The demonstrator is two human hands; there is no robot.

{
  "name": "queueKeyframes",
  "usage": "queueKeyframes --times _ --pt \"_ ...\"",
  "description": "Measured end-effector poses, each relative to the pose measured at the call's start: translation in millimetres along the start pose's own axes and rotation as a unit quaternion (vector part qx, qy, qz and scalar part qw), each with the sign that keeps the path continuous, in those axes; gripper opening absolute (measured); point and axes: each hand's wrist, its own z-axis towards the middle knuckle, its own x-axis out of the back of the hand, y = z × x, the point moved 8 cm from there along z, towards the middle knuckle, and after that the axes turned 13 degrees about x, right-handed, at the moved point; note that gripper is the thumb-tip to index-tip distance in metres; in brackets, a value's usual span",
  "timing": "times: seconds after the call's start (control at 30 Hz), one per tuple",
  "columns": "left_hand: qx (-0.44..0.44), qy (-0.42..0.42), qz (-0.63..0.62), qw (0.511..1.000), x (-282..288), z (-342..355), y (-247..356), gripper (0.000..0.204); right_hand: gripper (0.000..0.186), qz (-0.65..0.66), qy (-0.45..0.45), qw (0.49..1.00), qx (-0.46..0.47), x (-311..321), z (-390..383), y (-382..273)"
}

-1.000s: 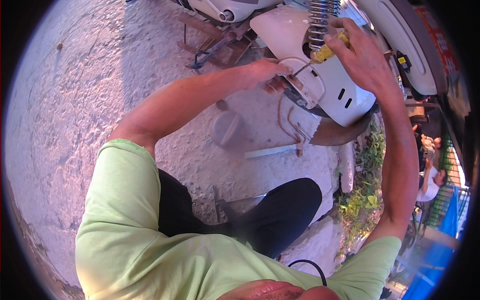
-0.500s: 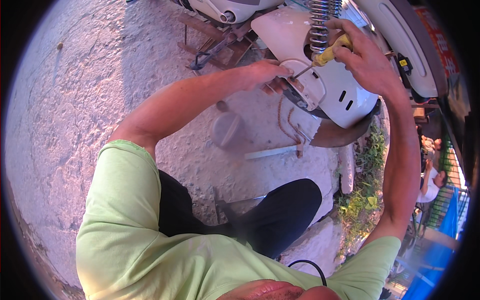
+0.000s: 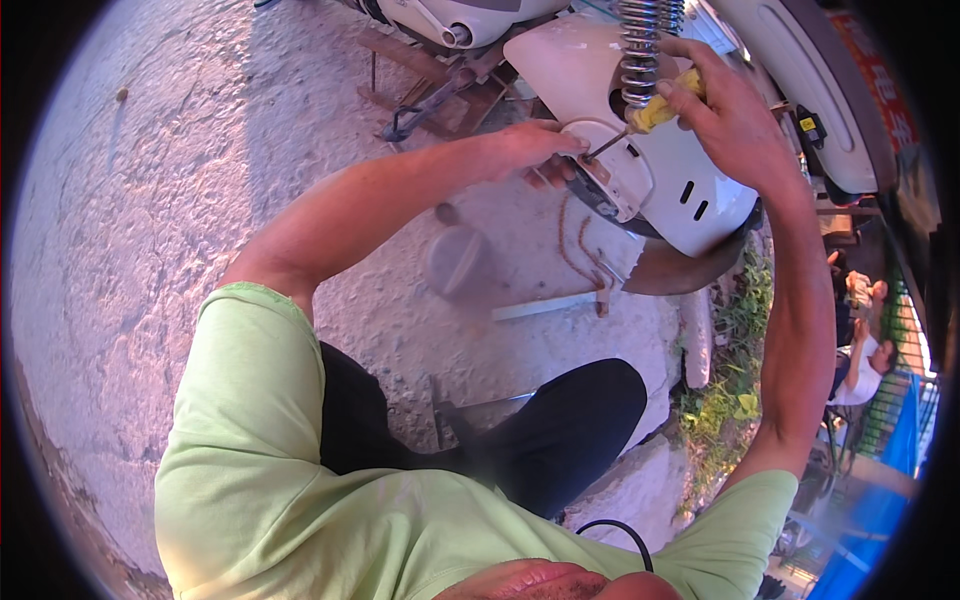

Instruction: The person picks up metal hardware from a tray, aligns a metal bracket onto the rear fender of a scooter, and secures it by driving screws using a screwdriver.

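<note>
My right hand (image 3: pixel 715 115) is closed around a screwdriver's yellow handle (image 3: pixel 650 114), below a chrome coil spring (image 3: pixel 640 55). The thin shaft slants down-left to a white bracket plate (image 3: pixel 612 185) on a white scooter fender (image 3: pixel 700 215); its tip is by my left fingertips, too small to make out exactly. My left hand (image 3: pixel 535 150) grips the left edge of that plate, fingers curled, some hidden beneath it. The fender has two dark slots and a dark lower flap (image 3: pixel 680 270).
Another white scooter body (image 3: pixel 470 20) and a wooden-and-metal stand (image 3: pixel 420 75) are at top. Rusty chain (image 3: pixel 575 260), metal strip (image 3: pixel 540 306) and round smudge lie on concrete ground (image 3: pixel 170 170). Weeds (image 3: pixel 730 380) edge it. Two people (image 3: pixel 860 370) sit far right, near a blue sheet (image 3: pixel 870 530).
My right hand has shifted very slightly on the screwdriver handle, its fingers turning a little. My left hand and the white fender parts stay almost still.
</note>
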Motion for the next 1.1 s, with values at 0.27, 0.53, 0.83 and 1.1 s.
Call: queueKeyframes --times 0.27,0.53,0.83,1.1 --pt "-0.012 -0.007 -0.011 1.0 0 4 -2 0.047 0.046 -0.062 -0.009 0.998 -0.024 3 -1 -4" --pt "0.033 0.07 -0.047 0.996 26 0 4 0.059 0.04 -0.135 -0.008 0.99 -0.045 1 0 -1" --pt "-0.141 0.235 0.162 0.948 28 -80 105 0.049 0.038 -0.084 0.059 0.992 -0.079 1 -7 -14" --pt "-0.403 0.182 0.101 0.891 -52 -157 185 0.032 0.037 0.098 0.158 0.975 -0.12 -26 -38 11"
